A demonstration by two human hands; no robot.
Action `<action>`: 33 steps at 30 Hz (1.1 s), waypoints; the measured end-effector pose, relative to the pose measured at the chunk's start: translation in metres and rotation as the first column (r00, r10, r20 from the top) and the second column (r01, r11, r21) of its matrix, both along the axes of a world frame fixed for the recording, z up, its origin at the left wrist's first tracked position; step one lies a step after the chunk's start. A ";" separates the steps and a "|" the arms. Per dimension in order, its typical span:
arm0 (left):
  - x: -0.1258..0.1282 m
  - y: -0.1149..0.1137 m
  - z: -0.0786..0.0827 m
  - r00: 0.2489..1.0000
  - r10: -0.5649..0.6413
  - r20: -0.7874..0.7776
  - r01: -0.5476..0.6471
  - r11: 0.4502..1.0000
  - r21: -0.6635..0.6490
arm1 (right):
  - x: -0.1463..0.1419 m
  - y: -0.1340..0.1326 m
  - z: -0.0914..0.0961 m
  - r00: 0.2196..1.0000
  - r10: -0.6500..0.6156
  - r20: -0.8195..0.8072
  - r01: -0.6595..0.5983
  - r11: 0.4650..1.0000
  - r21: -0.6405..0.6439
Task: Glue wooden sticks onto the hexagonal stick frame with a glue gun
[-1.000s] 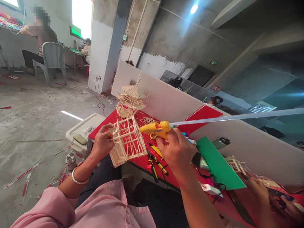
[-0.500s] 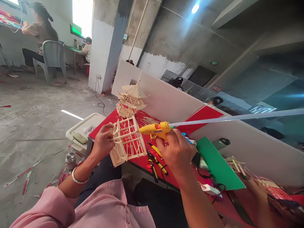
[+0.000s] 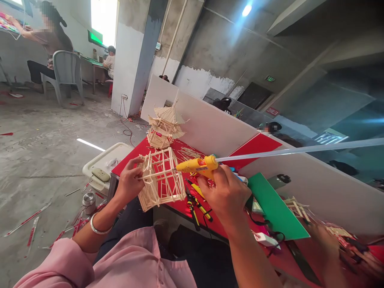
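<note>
One red table [image 3: 132, 158] bears a tilted stick frame [image 3: 162, 180] at its near left edge. The left hand [image 3: 129, 182] pinches its left side with closed fingers. The right hand [image 3: 225, 196] is wrapped tight around a yellow glue gun [image 3: 198, 165], nozzle at the frame's upper right.

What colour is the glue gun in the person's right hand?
The glue gun is yellow. The head view shows it best, held in the right hand.
</note>
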State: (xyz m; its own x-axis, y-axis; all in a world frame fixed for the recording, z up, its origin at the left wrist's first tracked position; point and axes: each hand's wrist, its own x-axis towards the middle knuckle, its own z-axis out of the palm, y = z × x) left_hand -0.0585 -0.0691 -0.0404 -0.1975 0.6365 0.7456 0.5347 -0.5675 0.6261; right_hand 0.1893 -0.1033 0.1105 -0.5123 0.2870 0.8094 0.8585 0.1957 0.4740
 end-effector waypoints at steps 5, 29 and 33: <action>0.003 -0.004 -0.004 0.999 -0.018 0.029 0.016 0.997 0.072 | 0.002 -0.002 0.001 0.996 0.014 -0.083 -0.020 0.997 -0.080; 0.011 -0.019 -0.040 0.942 -0.161 0.295 0.141 0.986 0.090 | -0.035 0.031 0.022 0.968 -0.063 -0.245 -0.003 0.966 -0.260; 0.012 -0.020 -0.038 0.940 -0.169 0.295 0.143 0.984 0.107 | -0.035 0.030 0.022 0.970 -0.065 -0.232 -0.002 0.961 -0.278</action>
